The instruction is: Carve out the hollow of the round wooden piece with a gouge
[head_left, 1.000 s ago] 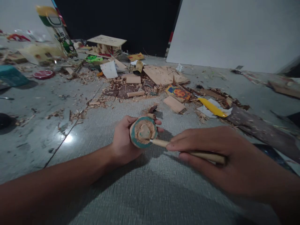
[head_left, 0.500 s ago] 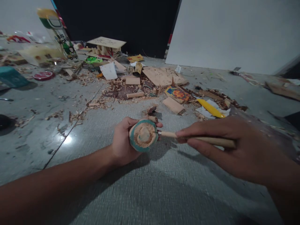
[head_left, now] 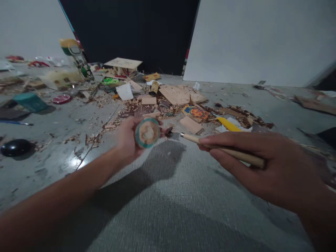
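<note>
My left hand [head_left: 127, 140] is wrapped round a carved wooden piece [head_left: 148, 133] with a teal rim and a pale, hollowed ring about a raised middle; its face is turned towards me and blurred. In my right hand [head_left: 262, 168] is a wood carving tool [head_left: 233, 153], held by its pale wooden handle. A metal ferrule [head_left: 182, 134] shows at the handle's front, and the thin blade beyond it points left, apart from the wooden piece. The blade's tip is hard to make out. Beneath both hands lies a grey textured surface [head_left: 168, 217].
Wood shavings and flat offcuts [head_left: 191, 125] lie beyond my hands, near a yellow-handled tool [head_left: 229, 124] and a patterned card [head_left: 195, 112]. Leftward are a teal block [head_left: 30, 101], a red lid [head_left: 62, 99], a black rounded object [head_left: 15, 147] and a brush [head_left: 15, 122]. A white panel [head_left: 257, 42] stands behind.
My left hand has lifted the wooden piece up and left, away from the carving tool's blade. My right hand has stayed nearly in place. The view has tilted slightly up.
</note>
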`<state>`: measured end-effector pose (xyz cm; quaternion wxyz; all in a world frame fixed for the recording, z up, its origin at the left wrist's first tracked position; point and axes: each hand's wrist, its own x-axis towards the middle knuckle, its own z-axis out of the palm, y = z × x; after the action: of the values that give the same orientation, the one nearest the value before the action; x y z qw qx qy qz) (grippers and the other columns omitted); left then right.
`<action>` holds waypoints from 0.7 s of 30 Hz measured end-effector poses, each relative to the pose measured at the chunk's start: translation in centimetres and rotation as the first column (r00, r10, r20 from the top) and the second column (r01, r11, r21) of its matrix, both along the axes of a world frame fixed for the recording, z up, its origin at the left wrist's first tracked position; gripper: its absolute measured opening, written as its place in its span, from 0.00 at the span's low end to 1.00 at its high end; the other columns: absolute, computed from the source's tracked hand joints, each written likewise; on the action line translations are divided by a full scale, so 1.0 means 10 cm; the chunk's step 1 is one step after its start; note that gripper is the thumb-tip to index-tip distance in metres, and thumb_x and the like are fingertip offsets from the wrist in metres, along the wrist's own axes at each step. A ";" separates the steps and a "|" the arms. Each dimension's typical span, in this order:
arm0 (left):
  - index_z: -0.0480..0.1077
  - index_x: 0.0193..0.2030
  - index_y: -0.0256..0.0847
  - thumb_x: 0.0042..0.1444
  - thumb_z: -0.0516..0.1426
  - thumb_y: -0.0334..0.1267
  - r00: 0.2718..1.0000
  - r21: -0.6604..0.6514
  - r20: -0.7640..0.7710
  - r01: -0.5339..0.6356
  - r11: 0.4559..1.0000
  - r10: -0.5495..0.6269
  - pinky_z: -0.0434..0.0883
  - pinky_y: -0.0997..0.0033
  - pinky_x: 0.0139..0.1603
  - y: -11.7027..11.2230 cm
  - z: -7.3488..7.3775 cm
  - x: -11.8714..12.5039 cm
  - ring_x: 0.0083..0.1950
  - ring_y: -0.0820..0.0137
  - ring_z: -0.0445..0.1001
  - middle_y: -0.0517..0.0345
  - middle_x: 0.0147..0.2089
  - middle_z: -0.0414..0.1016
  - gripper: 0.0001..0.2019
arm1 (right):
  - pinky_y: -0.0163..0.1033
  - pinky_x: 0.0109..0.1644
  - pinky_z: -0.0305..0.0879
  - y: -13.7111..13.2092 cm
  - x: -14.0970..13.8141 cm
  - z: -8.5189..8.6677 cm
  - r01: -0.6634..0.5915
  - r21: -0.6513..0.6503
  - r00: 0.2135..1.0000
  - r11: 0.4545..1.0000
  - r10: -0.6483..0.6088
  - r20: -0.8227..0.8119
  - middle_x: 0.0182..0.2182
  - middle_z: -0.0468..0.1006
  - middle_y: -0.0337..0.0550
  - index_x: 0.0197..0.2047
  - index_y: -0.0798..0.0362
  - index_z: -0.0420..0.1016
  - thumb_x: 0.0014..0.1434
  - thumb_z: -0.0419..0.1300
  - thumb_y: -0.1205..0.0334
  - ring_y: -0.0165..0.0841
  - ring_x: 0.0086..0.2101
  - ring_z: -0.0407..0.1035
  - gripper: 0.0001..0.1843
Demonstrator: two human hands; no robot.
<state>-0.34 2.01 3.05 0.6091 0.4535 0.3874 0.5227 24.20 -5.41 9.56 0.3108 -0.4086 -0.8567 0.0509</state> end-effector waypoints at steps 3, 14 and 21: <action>0.71 0.37 0.44 0.53 0.51 0.45 0.970 0.235 -0.223 -0.040 0.971 0.094 0.72 0.65 0.47 0.30 0.15 -0.25 0.38 0.65 0.73 0.58 0.35 0.76 0.12 | 0.40 0.43 0.80 0.01 0.05 0.05 0.018 0.034 1.000 0.999 -0.018 -0.002 0.39 0.86 0.39 0.46 0.47 0.83 0.62 0.61 0.67 0.39 0.38 0.82 0.13; 0.75 0.49 0.36 0.63 0.51 0.37 0.462 0.417 -0.854 0.336 0.844 0.238 0.66 0.63 0.56 0.25 0.44 -0.47 0.50 0.64 0.73 0.54 0.49 0.78 0.14 | 0.42 0.48 0.79 -0.02 0.14 0.11 0.035 0.086 0.999 0.996 -0.033 -0.031 0.41 0.86 0.40 0.49 0.48 0.83 0.63 0.61 0.64 0.39 0.41 0.81 0.13; 0.66 0.62 0.37 0.68 0.48 0.41 0.215 0.414 -0.910 0.466 0.782 0.354 0.61 0.49 0.68 -0.18 -0.08 -0.65 0.67 0.55 0.65 0.45 0.65 0.70 0.20 | 0.40 0.42 0.79 -0.02 0.18 0.17 0.072 0.118 0.995 0.990 -0.064 -0.073 0.42 0.86 0.42 0.47 0.49 0.84 0.63 0.61 0.64 0.41 0.41 0.81 0.11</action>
<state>-6.87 0.25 2.27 0.0604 0.8626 0.4654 0.1889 25.97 -5.66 11.25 0.3657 -0.4162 -0.8325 0.0028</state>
